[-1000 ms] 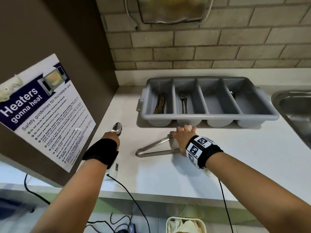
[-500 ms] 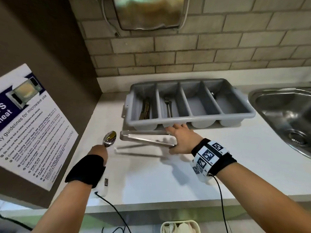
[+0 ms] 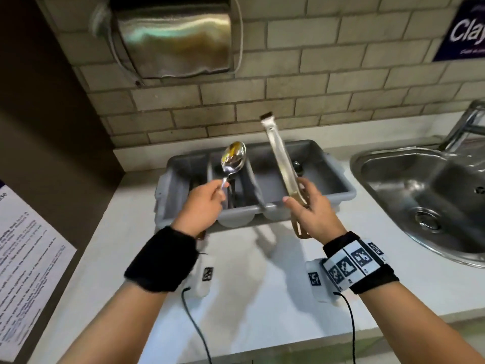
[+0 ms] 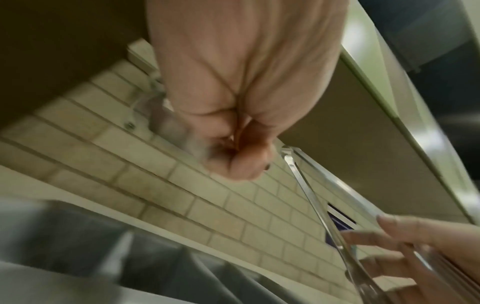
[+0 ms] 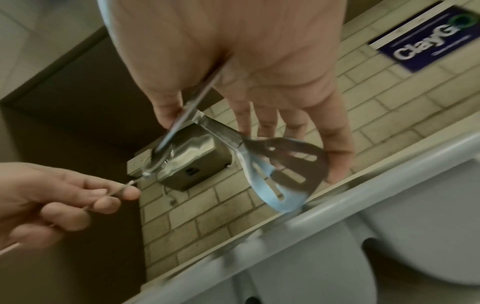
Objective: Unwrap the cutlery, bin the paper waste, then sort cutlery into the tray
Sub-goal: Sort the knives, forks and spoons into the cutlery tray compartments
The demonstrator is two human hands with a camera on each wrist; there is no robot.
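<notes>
1. White counter [image 3: 236, 298] runs beneath both wrists, bare of wrapping paper where it shows, so the step in hand looks like sorting.
2. Nearest, the left hand [image 3: 202, 206] has its fingers curled round the low end of a spoon [image 3: 234, 156], whose bowl stands up above and beyond the knuckles. That hold is far down the handle; a quick tip forward could let the spoon swing or slip out.
3. Just to the right of it, the right hand [image 3: 311, 208] grips a pair of tongs [image 3: 279, 153] close to their slotted paddles, thumb on one side and fingers on the other, with the hinged end rising up and away from the hand. Most of the length sits above the grip, so the tongs could topple or twist as they are lowered.
4. Spoon and tongs are near each other in the air; moving both at once risks a clash.
5. Directly beyond both hands sits the grey tray [image 3: 346, 191], with cutlery already lying in the slots past the left hand. The tongs look long for a slot, so they may catch a divider, lie across the rim, or nudge the tray.
6. Farther off to the right of the right hand lies the sink [image 3: 409, 179]; a dropped piece could slide toward it.
</notes>
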